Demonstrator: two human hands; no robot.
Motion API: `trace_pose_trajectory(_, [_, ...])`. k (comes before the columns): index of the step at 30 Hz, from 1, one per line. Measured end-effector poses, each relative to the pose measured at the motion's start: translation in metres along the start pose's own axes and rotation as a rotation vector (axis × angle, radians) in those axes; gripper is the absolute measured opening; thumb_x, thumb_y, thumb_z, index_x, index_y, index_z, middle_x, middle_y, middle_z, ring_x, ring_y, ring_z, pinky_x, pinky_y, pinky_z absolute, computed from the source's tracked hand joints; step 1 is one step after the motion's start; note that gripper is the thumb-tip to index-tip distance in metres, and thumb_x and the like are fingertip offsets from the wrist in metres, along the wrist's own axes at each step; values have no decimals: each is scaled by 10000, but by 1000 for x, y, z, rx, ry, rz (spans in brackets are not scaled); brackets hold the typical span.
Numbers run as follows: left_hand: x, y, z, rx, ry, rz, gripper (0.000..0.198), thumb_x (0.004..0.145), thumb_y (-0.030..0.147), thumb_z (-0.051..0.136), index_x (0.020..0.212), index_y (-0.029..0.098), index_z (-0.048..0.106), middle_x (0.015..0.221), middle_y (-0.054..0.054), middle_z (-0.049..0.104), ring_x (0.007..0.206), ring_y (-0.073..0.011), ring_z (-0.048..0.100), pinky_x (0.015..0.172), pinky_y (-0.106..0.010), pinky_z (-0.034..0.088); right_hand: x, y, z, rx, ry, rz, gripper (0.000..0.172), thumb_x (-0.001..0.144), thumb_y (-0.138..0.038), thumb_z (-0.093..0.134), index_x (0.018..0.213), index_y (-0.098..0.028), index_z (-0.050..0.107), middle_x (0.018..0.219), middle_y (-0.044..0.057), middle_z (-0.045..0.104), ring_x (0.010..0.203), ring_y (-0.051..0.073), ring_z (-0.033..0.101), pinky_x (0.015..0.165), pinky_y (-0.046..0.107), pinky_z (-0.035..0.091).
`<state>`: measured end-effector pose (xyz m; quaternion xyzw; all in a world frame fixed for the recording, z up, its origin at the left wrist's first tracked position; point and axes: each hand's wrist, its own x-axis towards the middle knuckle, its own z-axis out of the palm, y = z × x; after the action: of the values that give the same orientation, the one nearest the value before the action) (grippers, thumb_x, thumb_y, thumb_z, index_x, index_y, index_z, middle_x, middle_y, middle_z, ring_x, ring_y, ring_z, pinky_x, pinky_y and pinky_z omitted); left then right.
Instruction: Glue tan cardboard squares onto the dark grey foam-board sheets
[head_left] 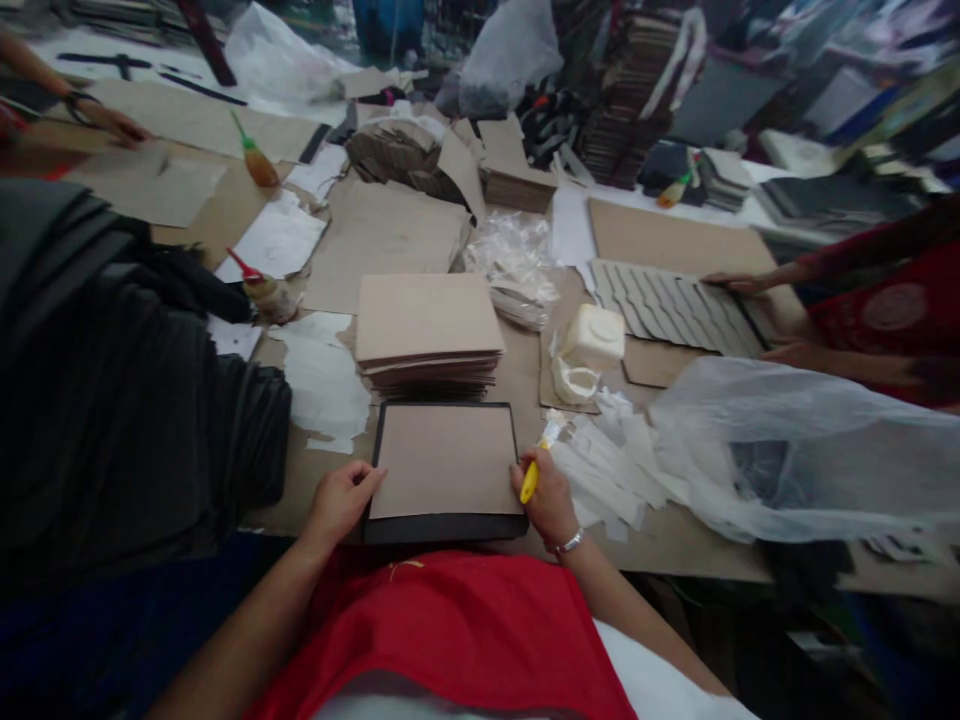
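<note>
A tan cardboard sheet (450,460) lies on a black panel (450,527), whose dark border shows round it, widest along the near side. At the sheet's left edge, my left hand (343,502) pinches with thumb and fingers. My right hand (551,500) is closed round a yellow-handled brush (531,480), its pale bristles pointing away from me, while the fingertips touch the sheet's right edge. Just beyond the panel stands a stack of cardboard sheets (427,315). To the right of it is a cut-open white plastic jug (592,340) with whitish residue round its opening.
Piled dark panels (135,400) rise at my left. Paper strips (607,460) and a clear plastic bag (817,450) lie to the right. A red-tipped glue bottle (266,295) stands beyond the dark pile. Co-workers' hands (739,283) work at the right and far left.
</note>
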<state>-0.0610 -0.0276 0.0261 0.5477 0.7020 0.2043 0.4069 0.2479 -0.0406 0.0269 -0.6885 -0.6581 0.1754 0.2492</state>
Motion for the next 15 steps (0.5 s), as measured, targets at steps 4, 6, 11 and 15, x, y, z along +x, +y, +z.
trace_pose_trajectory(4, [4,0,-1,31,-37,-5,415,721,556,471,588,177,573,552,13,558,572,-141,511,544,-231,346,0,2,0,-26,-39,17,185,845,-338,469,955,-191,485,810,44,633,654,169,614,602,265,444])
trace_pose_trajectory(6, [4,3,-1,42,-43,-10,416,713,559,470,586,177,573,554,9,561,574,-144,513,546,-232,349,0,1,0,-38,-44,11,181,847,-334,470,954,-189,488,797,40,625,663,171,610,612,265,442])
trace_pose_trajectory(11, [4,5,-2,46,-38,-29,409,705,555,475,581,176,570,562,5,567,580,-146,518,555,-235,359,0,-3,-2,-77,-56,-3,158,840,-298,466,945,-184,497,794,42,619,666,165,596,622,260,432])
trace_pose_trajectory(15, [6,2,-1,21,-42,-20,404,700,549,487,579,173,573,556,10,560,576,-141,512,551,-232,357,2,-5,-1,-105,-64,-12,156,839,-287,461,948,-183,502,770,36,614,657,157,586,621,252,423])
